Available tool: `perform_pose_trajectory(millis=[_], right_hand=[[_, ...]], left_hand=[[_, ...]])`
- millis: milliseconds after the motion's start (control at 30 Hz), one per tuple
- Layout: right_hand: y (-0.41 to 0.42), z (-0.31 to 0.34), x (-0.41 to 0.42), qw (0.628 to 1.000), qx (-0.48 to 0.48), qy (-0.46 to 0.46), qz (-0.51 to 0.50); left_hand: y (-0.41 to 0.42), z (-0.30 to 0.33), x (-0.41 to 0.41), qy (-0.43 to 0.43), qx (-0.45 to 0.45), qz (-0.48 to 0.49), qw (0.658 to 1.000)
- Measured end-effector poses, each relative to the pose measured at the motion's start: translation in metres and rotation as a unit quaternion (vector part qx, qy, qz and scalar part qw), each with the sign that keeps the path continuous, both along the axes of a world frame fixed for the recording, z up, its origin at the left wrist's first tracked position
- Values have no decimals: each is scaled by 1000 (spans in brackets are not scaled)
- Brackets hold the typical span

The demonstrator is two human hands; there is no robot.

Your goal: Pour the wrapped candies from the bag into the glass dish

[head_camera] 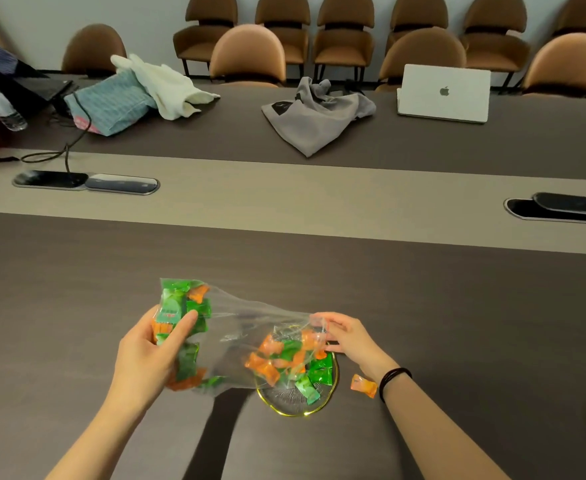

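Note:
A clear plastic bag (236,327) of green and orange wrapped candies lies stretched sideways above the table. My left hand (153,348) grips its full closed end, raised at the left. My right hand (350,337) pinches the bag's open mouth over a glass dish with a gold rim (293,408). Several candies (288,358) are bunched at the mouth and in the dish; which lie inside the bag I cannot tell. One orange candy (363,385) lies on the table just right of the dish, below my right wrist.
The dark table has a beige centre strip with two cable hatches (87,181) (561,209). Across it lie a grey cloth bag (316,116), a white laptop (444,93), towels, a cable and a bottle. Brown chairs line the far side.

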State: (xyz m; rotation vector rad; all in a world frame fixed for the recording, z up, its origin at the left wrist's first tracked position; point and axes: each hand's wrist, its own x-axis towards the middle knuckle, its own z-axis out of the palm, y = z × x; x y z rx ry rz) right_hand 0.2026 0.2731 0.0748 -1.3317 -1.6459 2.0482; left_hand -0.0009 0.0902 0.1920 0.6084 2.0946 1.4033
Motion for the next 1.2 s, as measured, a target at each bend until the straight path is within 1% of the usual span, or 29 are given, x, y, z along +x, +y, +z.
perform_pose_trajectory(millis=[200,433,533,1100,1200], right_hand=[[-5,-4,2,999,-14,35,-21],[-8,-14,8,996,-27,64,-49],[-6,-18,10,996,-39,62,-59],[0,-27,16,992,-67,59,-85],[1,-29,18,992,-69,52,-90]], left_hand=[[5,17,9,68,14,-22,997],[14,32,17,140,-14,-63,988],[19,34,20,164,-21,-74,983],[45,41,41,196,-43,-123,972],[49,43,44,220,-44,-143,964]])
